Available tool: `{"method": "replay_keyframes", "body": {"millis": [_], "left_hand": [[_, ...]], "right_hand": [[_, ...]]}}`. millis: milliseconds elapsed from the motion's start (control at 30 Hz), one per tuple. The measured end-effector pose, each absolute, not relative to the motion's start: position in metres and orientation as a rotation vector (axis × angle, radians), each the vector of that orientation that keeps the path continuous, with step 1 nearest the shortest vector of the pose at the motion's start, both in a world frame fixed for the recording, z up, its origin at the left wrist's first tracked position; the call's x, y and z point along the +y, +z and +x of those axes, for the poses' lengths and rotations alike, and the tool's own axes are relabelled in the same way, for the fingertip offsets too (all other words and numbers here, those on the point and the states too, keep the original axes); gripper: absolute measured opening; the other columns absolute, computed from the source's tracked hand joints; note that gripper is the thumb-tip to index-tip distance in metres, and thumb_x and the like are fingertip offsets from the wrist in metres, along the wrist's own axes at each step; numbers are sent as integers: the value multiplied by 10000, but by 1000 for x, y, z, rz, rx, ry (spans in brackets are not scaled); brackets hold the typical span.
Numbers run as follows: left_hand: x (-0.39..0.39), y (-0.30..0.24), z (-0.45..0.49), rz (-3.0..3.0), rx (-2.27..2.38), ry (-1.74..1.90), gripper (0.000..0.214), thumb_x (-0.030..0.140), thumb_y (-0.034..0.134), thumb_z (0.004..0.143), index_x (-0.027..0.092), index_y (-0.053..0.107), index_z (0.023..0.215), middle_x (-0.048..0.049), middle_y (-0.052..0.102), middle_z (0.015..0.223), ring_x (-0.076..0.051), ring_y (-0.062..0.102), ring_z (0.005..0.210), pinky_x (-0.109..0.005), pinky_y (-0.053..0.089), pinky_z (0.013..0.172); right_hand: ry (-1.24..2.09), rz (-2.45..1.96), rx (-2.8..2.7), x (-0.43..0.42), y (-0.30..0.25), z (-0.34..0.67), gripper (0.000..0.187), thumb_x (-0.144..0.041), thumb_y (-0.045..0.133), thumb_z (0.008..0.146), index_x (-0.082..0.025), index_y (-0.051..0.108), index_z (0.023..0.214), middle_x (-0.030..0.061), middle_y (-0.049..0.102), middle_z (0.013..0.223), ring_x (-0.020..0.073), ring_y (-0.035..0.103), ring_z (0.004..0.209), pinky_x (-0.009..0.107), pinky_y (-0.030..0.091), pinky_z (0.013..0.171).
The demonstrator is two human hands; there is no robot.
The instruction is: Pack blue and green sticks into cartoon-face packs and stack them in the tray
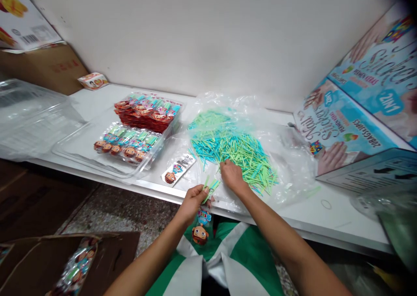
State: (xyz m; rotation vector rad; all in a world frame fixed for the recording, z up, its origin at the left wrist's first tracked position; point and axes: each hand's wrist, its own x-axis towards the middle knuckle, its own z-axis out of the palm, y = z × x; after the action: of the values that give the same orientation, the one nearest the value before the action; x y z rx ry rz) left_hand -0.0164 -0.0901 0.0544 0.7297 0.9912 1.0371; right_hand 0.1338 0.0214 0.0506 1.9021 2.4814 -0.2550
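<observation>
My left hand [193, 199] pinches several thin green and blue sticks [213, 187] together with a small clear packet [204, 218]. The packet hangs down past the table edge, and a cartoon face with brown hair [200, 234] shows on it. At the near edge of a loose pile of green and blue sticks [241, 152], my right hand [232, 175] has its fingers drawn together and pointing down. What those fingertips hold, if anything, is hidden. The pile lies on an opened clear plastic bag [289, 174]. A flat printed packet [177, 171] rests on the table left of the pile.
A clear plastic tray [84, 146] holds stacked filled packets [143, 113] at left. Behind it stand a cardboard box [48, 66] and a small carton [93, 81]. Blue printed boxes [345, 122] rise at right. An open box with packets [78, 261] sits below the white table [352, 226].
</observation>
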Motion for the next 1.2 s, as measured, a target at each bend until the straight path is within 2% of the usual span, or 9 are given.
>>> {"method": "replay_keyframes", "body": {"millis": [200,333,400,500,600,800,933,1067,1200], "left_hand": [[-88,58,-12,709,1021,1030,350,471,624,721,123,590,720,-23,603,625,-96,512,482,-211,390,480],[-85,58,-5,641,1007,1035,333,446,656,704,136,553,768,-14,607,647,-99,530,497,-225,423,504],[-84,58,-3,639,977,1046,330,437,660,706,137,544,782,-12,601,651,-99,532,509,-234,435,523],[-84,58,-2,681,971,1040,333,436,665,704,136,544,782,-8,588,641,-104,533,520,-237,436,527],[-84,58,-1,729,1004,1026,332,438,668,700,139,549,779,-1,579,643,-106,534,534,-237,441,542],[-85,61,1,840,1044,1007,332,447,638,726,135,538,776,-1,555,638,-105,521,538,-225,429,529],[-85,65,2,905,1022,1014,312,431,615,753,134,528,787,6,545,634,-101,516,536,-221,425,525],[-84,71,1,897,972,1040,301,426,610,758,142,509,764,18,532,638,-103,523,547,-242,455,554],[-84,75,0,948,981,1110,266,397,602,775,141,531,780,16,535,662,-101,538,581,-231,453,579]], "right_hand": [[-379,2017,2676,28,63,150,285,-307,364,911,-211,614,1010,70,615,988,178,568,891,274,397,762],[-524,2139,2784,27,74,164,264,-311,368,896,-184,597,931,43,637,885,155,584,823,262,413,744],[-932,2280,2824,21,79,167,260,-357,399,874,-166,574,898,37,636,807,140,584,701,254,431,657],[-1826,2375,2714,6,86,167,265,-415,489,817,-161,556,857,25,620,729,112,535,556,239,414,541],[-2136,2352,2650,-6,94,165,250,-417,543,788,-173,555,838,4,596,692,96,490,529,228,392,516],[-2020,2356,2717,-13,99,161,220,-388,552,787,-169,563,803,-9,548,652,97,464,541,223,381,515],[-1981,2263,2715,-24,92,157,194,-361,558,793,-182,577,866,-11,561,666,109,496,566,231,404,535],[-1709,1983,2981,-40,94,158,174,-343,555,811,-190,631,776,35,610,812,144,557,739,262,435,662],[-1641,1993,2948,-51,99,164,222,-368,562,812,-207,646,940,41,626,881,132,546,688,258,437,627]]}}
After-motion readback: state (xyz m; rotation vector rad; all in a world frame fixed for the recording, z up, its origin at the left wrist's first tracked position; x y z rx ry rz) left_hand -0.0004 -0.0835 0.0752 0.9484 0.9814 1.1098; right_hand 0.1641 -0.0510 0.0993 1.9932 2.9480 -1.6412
